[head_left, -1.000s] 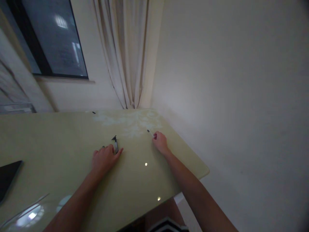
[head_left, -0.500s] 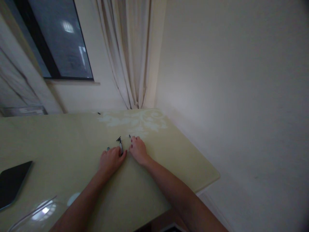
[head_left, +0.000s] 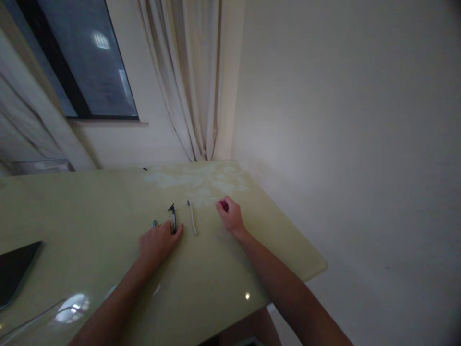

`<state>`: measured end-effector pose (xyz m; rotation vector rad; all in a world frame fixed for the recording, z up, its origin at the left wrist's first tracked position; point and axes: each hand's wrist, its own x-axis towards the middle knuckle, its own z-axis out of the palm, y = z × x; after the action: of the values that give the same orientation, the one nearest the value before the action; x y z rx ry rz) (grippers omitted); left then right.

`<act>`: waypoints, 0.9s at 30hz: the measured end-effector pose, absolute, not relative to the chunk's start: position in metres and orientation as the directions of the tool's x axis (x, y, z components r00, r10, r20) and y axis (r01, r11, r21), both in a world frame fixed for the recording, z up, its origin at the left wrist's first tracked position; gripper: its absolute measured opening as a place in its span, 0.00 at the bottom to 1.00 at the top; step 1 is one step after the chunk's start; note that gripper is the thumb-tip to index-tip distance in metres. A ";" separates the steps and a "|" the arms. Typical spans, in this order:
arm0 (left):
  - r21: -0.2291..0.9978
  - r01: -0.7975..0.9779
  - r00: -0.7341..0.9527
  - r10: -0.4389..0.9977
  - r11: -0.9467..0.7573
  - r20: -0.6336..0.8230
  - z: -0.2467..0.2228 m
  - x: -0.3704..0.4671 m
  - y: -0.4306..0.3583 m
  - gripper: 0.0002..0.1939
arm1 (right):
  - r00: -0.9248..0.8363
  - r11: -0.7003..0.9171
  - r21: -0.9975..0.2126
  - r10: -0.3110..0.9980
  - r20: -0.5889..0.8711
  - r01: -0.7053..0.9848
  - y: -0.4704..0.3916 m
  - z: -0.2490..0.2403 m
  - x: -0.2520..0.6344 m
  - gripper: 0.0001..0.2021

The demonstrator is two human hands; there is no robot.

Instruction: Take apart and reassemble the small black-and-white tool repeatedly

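My left hand (head_left: 158,240) rests on the table with its fingers bent around the handle of a razor (head_left: 174,222); the razor's dark head points away from me. A small dark green object (head_left: 154,223), partly hidden, sticks out beyond the fingers of that hand. To the right of the razor lies a toothbrush (head_left: 192,219) with a pale handle and dark bristle end, touched by neither hand. Farther right, my right hand (head_left: 231,215) is curled into a loose fist over the table, and no object shows in it.
The glossy yellowish table (head_left: 216,269) meets the wall on the right. A dark flat device (head_left: 18,269) lies at the left, with a thin cable (head_left: 32,317) near it. A small black item (head_left: 145,168) sits by the far edge, below the curtain (head_left: 194,86).
My right hand has let go of the toothbrush and moved right, leaving it on the table beside the razor. My left hand stays at the razor; the view has shifted slightly.
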<state>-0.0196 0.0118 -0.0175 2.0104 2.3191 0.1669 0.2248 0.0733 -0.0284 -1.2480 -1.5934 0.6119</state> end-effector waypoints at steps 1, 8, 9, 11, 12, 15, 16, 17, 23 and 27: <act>0.114 0.982 -0.156 0.988 0.153 0.013 -0.018 -0.019 0.012 0.32 | 0.036 0.355 -0.838 0.914 0.405 0.414 0.073 -0.027 0.223 0.12; 0.074 0.979 -0.191 0.982 0.191 -0.011 -0.017 -0.020 0.016 0.32 | 0.003 0.322 -0.794 0.926 0.378 0.516 0.066 -0.024 0.208 0.18; 0.079 0.978 -0.192 0.981 0.193 -0.013 -0.017 -0.020 0.016 0.32 | 0.003 0.314 -0.785 0.928 0.373 0.534 0.065 -0.023 0.207 0.18; 0.090 0.975 -0.200 0.980 0.201 -0.012 -0.016 -0.021 0.016 0.31 | 0.001 0.306 -0.769 0.929 0.371 0.561 0.063 -0.022 0.204 0.20; 0.095 0.974 -0.206 0.978 0.207 -0.011 -0.015 -0.022 0.016 0.31 | -0.003 0.310 -0.762 0.927 0.375 0.569 0.063 -0.022 0.202 0.20; 0.105 0.970 -0.222 0.975 0.221 -0.007 -0.012 -0.025 0.016 0.32 | -0.038 0.344 -0.751 0.919 0.392 0.564 0.062 -0.021 0.198 0.23; 0.109 0.968 -0.226 0.974 0.225 -0.004 -0.011 -0.024 0.016 0.32 | -0.051 0.357 -0.753 0.917 0.397 0.553 0.062 -0.021 0.197 0.23; 0.112 0.967 -0.229 0.974 0.227 -0.002 -0.009 -0.023 0.016 0.32 | -0.062 0.367 -0.759 0.915 0.399 0.538 0.062 -0.022 0.196 0.24; 0.194 0.974 -0.154 0.972 0.118 0.178 0.002 0.027 0.010 0.30 | -0.171 0.443 -0.827 0.896 0.409 0.345 0.059 -0.030 0.195 0.25; 0.248 0.968 -0.023 0.963 -0.045 0.268 -0.004 0.064 -0.005 0.22 | -0.237 0.447 -0.889 0.878 0.416 0.094 0.057 -0.034 0.196 0.28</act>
<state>0.0638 -0.0054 -0.0036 2.2033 2.1783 0.5856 0.1957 0.0565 -0.0341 -0.8568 -1.6509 0.9352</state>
